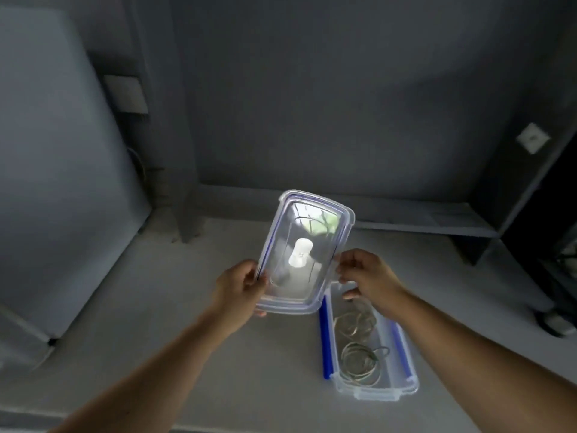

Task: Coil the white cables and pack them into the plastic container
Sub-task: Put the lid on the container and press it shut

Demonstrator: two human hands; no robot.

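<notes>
Clear plastic lid (312, 214) with a thin blue seal line along its rim and a white glare patch at centre; clear plastic container (374, 393) with solid blue side clips (324, 339); off-white coiled cables (359, 359); plain pale grey worktop (187, 339); plain dark grey wall (343, 104).

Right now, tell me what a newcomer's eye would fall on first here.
The clear lid, raised at centre with a bright white glare on it, stands out first; the left hand grips its left edge, the right hand its right edge. Below and to the right, the open plastic container sits on the table with coiled cables inside.
</notes>
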